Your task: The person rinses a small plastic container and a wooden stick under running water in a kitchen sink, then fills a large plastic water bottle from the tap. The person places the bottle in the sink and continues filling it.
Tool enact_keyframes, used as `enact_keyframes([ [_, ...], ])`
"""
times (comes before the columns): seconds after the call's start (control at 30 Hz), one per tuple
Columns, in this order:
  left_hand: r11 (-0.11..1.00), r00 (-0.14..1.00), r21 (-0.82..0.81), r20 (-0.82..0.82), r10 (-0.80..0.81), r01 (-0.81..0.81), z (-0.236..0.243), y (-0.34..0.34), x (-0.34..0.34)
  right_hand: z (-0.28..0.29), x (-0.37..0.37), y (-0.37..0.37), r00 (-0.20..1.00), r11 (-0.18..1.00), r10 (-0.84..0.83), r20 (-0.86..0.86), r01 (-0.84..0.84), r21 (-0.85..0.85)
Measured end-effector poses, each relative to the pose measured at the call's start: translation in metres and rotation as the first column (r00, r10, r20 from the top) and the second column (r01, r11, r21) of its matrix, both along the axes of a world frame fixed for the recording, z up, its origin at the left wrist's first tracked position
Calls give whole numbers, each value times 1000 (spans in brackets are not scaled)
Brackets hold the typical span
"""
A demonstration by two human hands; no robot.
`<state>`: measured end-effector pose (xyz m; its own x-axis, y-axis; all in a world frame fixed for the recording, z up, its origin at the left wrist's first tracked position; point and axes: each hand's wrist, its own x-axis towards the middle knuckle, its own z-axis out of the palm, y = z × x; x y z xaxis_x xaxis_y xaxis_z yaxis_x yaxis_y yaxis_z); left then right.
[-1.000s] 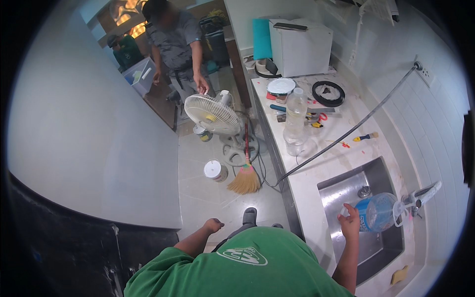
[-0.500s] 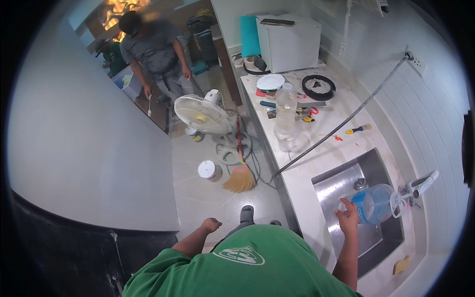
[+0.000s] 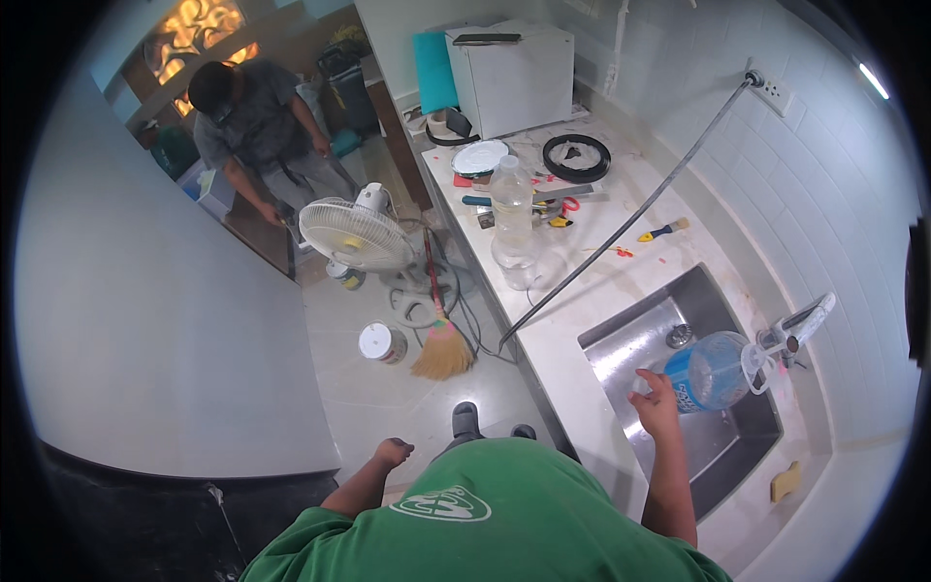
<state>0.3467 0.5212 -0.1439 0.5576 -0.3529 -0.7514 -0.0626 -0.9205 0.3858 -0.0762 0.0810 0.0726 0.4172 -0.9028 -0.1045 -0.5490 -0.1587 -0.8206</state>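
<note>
My right hand (image 3: 658, 405) is raised over the near left side of the sink (image 3: 621, 351), its thumb and fingers curled round a small pale, clear thing (image 3: 640, 386) that I cannot make out. Just beyond the fingers, a large clear water bottle (image 3: 718, 371) with a blue label and a white handle is in the sink, its top by the faucet (image 3: 800, 325). The hand hides part of the bottle's lower end. Away from the counter, my left hand (image 3: 393, 452) hangs at my side with its fingers curled in and nothing visible in them.
On the counter stand a tall clear bottle (image 3: 512, 209), a paintbrush (image 3: 664, 231), scissors (image 3: 570, 205) and a white box (image 3: 514, 82). A grey hose (image 3: 630, 209) crosses it. A fan (image 3: 354, 236), a broom (image 3: 444, 349) and a paint can (image 3: 382, 343) occupy the floor; another person (image 3: 262, 126) stands beyond.
My view has shifted, so the scene sits further left. My right hand stays beside the bottle and my left hand still hangs curled. The other person has bent lower.
</note>
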Motion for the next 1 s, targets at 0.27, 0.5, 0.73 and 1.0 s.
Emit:
enact_keyframes([
  [0.27, 999, 1000, 33, -7, -23, 23, -3, 4, -1, -3, 4, 3, 1000, 1000, -2, -6, 2, 8],
  [0.5, 999, 999, 5, -25, 44, -44, -3, 3, -7, -5, 1, 7, 1000, 999, 17, 1, -17, -37],
  [0.73, 972, 972, -48, 63, -228, 231, -9, 11, -4, 13, 5, 13, 998, 998, 18, -52, -21, -64],
  [1.0, 917, 939, -201, 69, -337, 344, 0, 16, 2, 81, 11, -4, 863, 886, -22, 505, -217, 410],
])
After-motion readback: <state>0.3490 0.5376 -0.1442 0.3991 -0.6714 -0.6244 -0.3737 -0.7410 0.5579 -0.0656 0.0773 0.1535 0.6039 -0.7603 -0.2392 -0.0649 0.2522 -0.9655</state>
